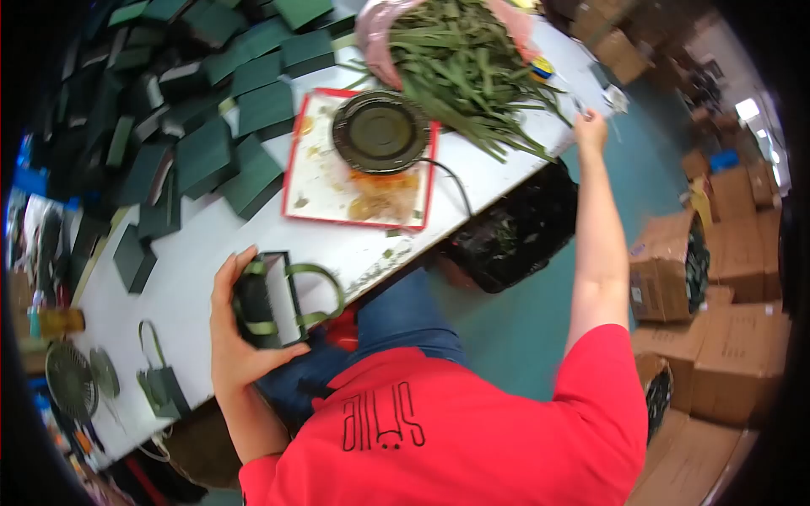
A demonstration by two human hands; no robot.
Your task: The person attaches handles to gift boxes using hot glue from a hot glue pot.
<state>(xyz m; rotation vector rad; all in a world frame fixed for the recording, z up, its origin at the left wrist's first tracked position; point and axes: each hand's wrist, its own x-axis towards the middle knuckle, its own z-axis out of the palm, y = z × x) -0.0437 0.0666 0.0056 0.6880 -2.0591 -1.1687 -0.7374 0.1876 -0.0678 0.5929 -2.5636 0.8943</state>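
Note:
My left hand point(229, 325) is closed around a small dark green box bag point(268, 299) with a pale, open-looking side and a looped green ribbon handle. It is held just above the near edge of the white table. Far off to the right, my stretched-out right hand point(591, 131) has its fingers closed by the table's end. A thin thing seems to stick out at its fingertips, too small to make out. Close by lies a heap of cut green ribbon strips point(464, 67) in a pink plastic bag point(378, 38).
A black round hot plate point(381, 131) with a cord sits on a red-rimmed, stained tray point(302, 190). Many dark green boxes point(207, 156) crowd the left. A finished-looking bag point(163, 390) stands near a small fan point(72, 379). Below is a black bin point(515, 232); cartons point(734, 354) stand right.

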